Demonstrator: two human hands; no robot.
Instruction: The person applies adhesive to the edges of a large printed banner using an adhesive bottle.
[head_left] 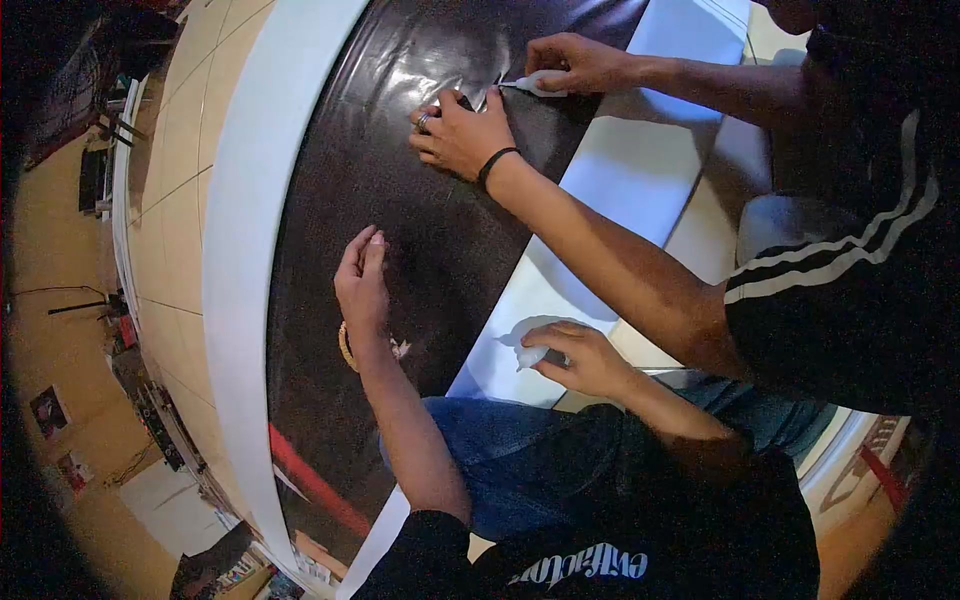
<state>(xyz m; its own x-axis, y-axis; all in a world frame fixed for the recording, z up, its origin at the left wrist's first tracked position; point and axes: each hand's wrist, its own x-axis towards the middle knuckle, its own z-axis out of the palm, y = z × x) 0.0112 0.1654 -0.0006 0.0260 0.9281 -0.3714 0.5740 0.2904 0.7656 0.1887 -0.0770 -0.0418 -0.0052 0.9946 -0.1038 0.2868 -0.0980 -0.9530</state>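
Note:
My right hand (pixel 578 358) is closed around a small white squeeze bottle (pixel 531 355) with a pointed tip, above a white strip. Over the dark, shiny sheet (pixel 400 200) is my left hand (pixel 362 285), a yellow bracelet at its wrist. Its thumb and fingertips are drawn together; anything between them is too small to make out. A pale scrap (pixel 400 349) shows on the sheet beside that wrist. Farther up, a co-worker's hand (pixel 465 138) with rings and a black wristband presses on the sheet. The co-worker's other hand (pixel 572 62) points another white squeeze bottle (pixel 541 84) at the same spot.
A white band (pixel 245 250) edges the dark sheet on the left, and a white strip (pixel 620 180) runs along its right side. Red and white marks (pixel 310 480) show low on the sheet. The co-worker's forearm (pixel 620 265) reaches across from the right. Tiled floor (pixel 180 180) lies beyond.

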